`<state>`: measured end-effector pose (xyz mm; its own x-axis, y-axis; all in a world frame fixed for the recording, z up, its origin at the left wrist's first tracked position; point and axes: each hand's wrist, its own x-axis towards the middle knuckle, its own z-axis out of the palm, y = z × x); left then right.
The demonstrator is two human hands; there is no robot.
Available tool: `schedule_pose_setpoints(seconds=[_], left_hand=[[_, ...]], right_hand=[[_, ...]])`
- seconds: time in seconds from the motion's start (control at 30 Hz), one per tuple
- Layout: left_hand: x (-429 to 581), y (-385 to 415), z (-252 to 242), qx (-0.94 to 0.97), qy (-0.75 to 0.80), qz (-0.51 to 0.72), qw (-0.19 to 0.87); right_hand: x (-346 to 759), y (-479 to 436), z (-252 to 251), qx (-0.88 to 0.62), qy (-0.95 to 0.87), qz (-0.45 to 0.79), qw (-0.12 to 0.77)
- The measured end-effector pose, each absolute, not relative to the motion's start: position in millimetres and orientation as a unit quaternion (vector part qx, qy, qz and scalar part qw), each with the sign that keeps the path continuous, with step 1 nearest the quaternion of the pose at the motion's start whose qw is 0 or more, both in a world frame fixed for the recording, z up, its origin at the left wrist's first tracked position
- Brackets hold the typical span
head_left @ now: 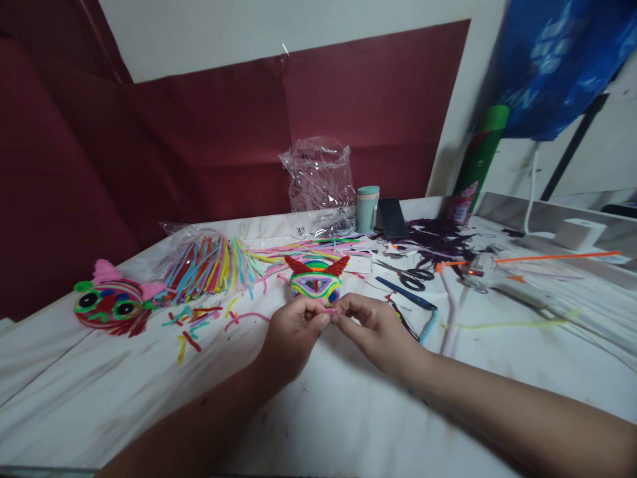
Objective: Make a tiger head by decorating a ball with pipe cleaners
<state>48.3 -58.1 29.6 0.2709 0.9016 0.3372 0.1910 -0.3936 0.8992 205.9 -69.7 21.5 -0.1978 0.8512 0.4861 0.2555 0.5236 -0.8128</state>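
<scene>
My left hand (298, 332) and my right hand (374, 328) meet at the middle of the white marbled table (318, 425). Between their pinched fingertips is a small pink piece (329, 311), partly hidden by the fingers. Just behind the fingertips sits a colourful mask-like craft (316, 282) with red horns, green and yellow bands and a blue spot; its lower part is hidden by my hands.
A second craft face (112, 302) lies far left, near fuzzy strips (209, 269) and cut bits (192, 325). Scissors (411, 275), a blue tool (405, 292), a glue gun (512, 285), a phone (392, 218), a cup (367, 209) and a plastic bag (321, 182) stand or lie behind and right.
</scene>
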Motion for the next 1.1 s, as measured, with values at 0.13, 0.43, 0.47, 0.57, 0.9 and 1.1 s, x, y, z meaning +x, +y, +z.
schedule_pose_setpoints(seconds=[0.13, 0.43, 0.47, 0.57, 0.9, 1.1], left_hand=[[47, -57, 35, 0.745, 0.404, 0.427, 0.316], [43, -55, 41, 0.760, 0.385, 0.402, 0.336], [43, -55, 40, 0.754, 0.384, 0.401, 0.352], [43, -54, 37, 0.751, 0.378, 0.397, 0.367], [44, -56, 33, 0.705, 0.316, 0.454, 0.444], [42, -53, 33, 0.671, 0.323, 0.464, 0.479]], right_hand=[[211, -70, 27, -0.374, -0.791, 0.153, 0.460], [211, -71, 29, -0.360, -0.782, 0.138, 0.489], [212, -71, 29, -0.349, -0.783, 0.131, 0.498], [214, -71, 32, -0.332, -0.794, 0.136, 0.490], [209, -66, 31, -0.323, -0.688, 0.436, 0.482], [207, -67, 27, -0.344, -0.696, 0.368, 0.512]])
